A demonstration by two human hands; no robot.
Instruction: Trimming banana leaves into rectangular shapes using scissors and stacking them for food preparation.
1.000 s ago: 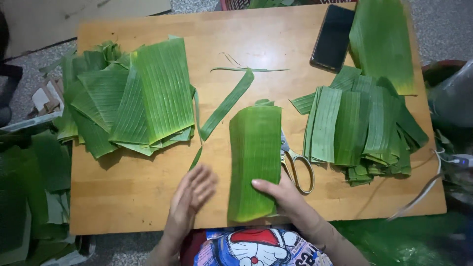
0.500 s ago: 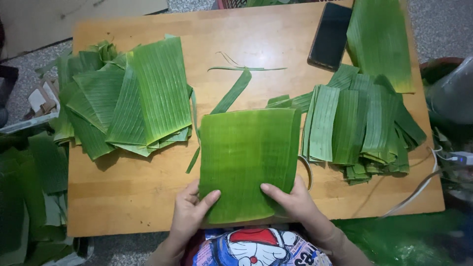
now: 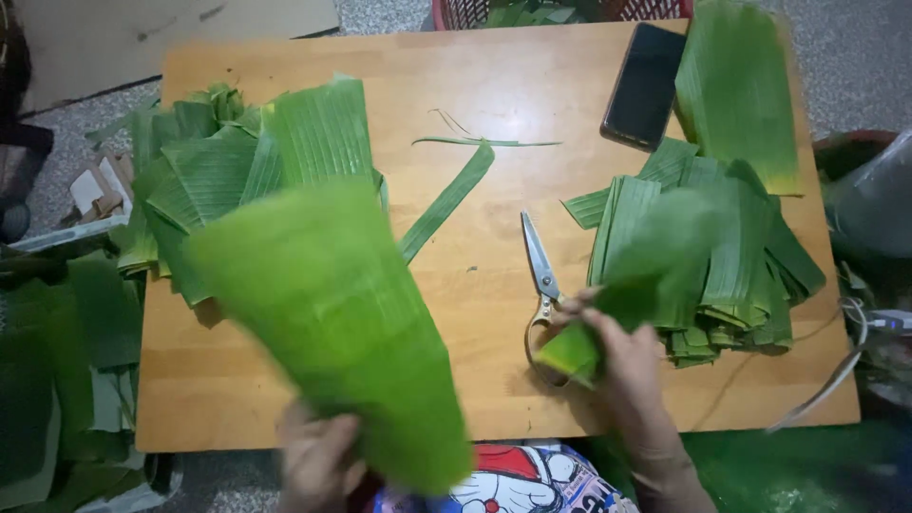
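Note:
My left hand grips the near end of a large, flat banana leaf piece and holds it lifted over the left part of the wooden table; the leaf is blurred. Farther right, my right hand holds a folded banana leaf by its lower end, right next to the scissors that lie on the table. Behind the lifted piece lies a stack of flat leaf pieces. A pile of folded leaves sits at the right.
A black phone and one long leaf lie at the far right corner. A leaf strip crosses the table's middle. Loose leaves cover the floor at left; a red basket stands beyond the table.
The leaf spread flat under both hands has been lifted by my left hand and swung left. My right hand moved right and took a folded leaf; the scissors are uncovered.

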